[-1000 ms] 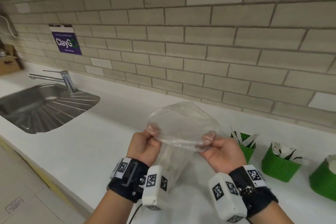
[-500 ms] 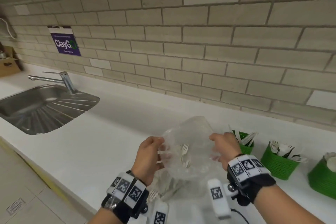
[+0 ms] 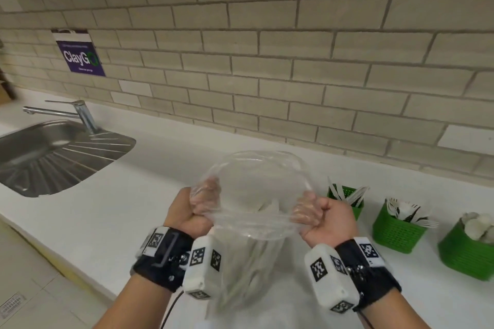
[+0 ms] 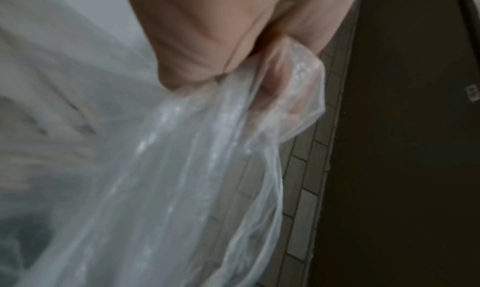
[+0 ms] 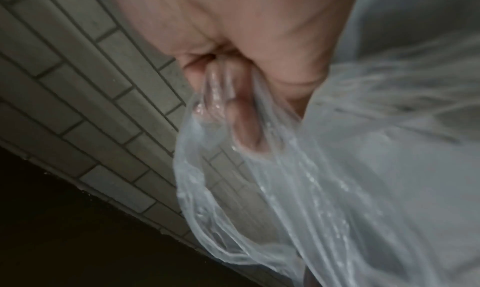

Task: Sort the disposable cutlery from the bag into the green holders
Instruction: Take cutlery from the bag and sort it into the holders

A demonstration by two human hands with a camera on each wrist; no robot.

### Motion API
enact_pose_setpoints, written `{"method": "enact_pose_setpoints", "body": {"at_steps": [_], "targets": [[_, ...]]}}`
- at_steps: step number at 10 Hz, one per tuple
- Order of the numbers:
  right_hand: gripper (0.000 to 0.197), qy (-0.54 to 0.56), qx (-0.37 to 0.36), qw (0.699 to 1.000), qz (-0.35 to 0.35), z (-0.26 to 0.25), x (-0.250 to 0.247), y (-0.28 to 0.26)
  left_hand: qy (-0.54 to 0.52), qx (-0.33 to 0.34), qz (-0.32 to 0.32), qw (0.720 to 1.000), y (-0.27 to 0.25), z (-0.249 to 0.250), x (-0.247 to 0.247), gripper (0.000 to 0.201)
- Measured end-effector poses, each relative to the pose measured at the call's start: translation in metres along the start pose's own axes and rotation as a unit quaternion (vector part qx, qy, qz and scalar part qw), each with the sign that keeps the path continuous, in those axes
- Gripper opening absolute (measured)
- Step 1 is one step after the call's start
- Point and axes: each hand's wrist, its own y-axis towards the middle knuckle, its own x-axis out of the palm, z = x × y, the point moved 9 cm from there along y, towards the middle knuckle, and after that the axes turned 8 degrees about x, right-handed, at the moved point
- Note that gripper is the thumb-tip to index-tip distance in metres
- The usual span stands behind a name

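Fingers first: the left hand (image 3: pixel 193 209) is balled into a fist, its fingers (image 4: pixel 275 80) curled tight around a bunched edge of the clear plastic bag (image 3: pixel 256 195), film wrapped right over the knuckles. The right hand (image 3: pixel 324 218) mirrors it, fingers (image 5: pixel 244 125) clamped on the opposite edge, and between the two fists the bag's mouth is stretched wide into an open oval above the white countertop (image 3: pixel 128 200). Down inside the bag, white disposable cutlery (image 3: pixel 263 207) shows faintly through the plastic; which pieces they are is too blurred to tell. Both wrists carry black bands with white blocks printed in square black-and-white marker codes. Out to the right, three green holders stand in a row along the counter, apart from one another: the nearest green holder (image 3: pixel 347 196), just beside the right hand, has white knives sticking up; the middle green holder (image 3: pixel 395 230) is packed with white forks; the far green holder (image 3: pixel 466 252) at the frame's edge holds white spoons. Writing now: a purple sign (image 3: pixel 80 57) on the brick-tiled wall reads "ClayGo", with smaller lines too tiny to read. Below it, a steel sink (image 3: pixel 40 152) with its tap (image 3: pixel 80 112) sits well off to the left, and a broad stretch of bare counter lies between sink and hands.
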Motion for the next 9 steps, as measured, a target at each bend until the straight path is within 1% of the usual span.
{"method": "enact_pose_setpoints", "body": {"at_steps": [1,2,3,4,5,6,7,8,9], "targets": [[0.017,-0.027,-0.004,0.997,0.075,0.02,-0.037,0.002,0.058,-0.026,0.017,0.998,-0.004,-0.027,-0.019,0.014],[0.016,-0.09,0.012,0.987,0.136,0.025,-0.078,-0.006,0.19,0.067,0.134,0.97,-0.017,-0.032,-0.056,0.013],[0.009,-0.246,-0.013,0.951,0.186,0.001,-0.087,-0.023,0.267,0.133,0.176,0.938,-0.032,-0.03,-0.063,0.018],[0.049,-0.542,-0.248,0.758,0.264,-0.059,-0.052,-0.058,0.472,0.266,0.251,0.802,-0.061,-0.013,-0.051,0.045],[0.071,-0.788,-0.434,0.4,0.177,-0.052,0.03,-0.088,0.67,0.363,0.203,0.615,-0.091,-0.024,0.0,0.066],[0.067,-0.892,-0.352,0.227,0.167,-0.027,0.042,-0.061,0.7,0.31,0.198,0.612,-0.088,-0.051,-0.004,0.064],[0.036,-0.919,-0.22,0.281,0.171,-0.011,0.022,-0.021,0.594,0.203,0.202,0.751,-0.07,-0.08,-0.031,0.027],[0.021,-0.818,-0.148,0.534,0.155,-0.009,-0.012,-0.001,0.349,0.124,0.178,0.912,-0.054,-0.105,-0.047,0.013],[0.016,-0.474,-0.058,0.858,0.192,-0.038,-0.058,-0.006,0.17,0.11,0.163,0.966,-0.046,-0.095,-0.052,0.017]]}}
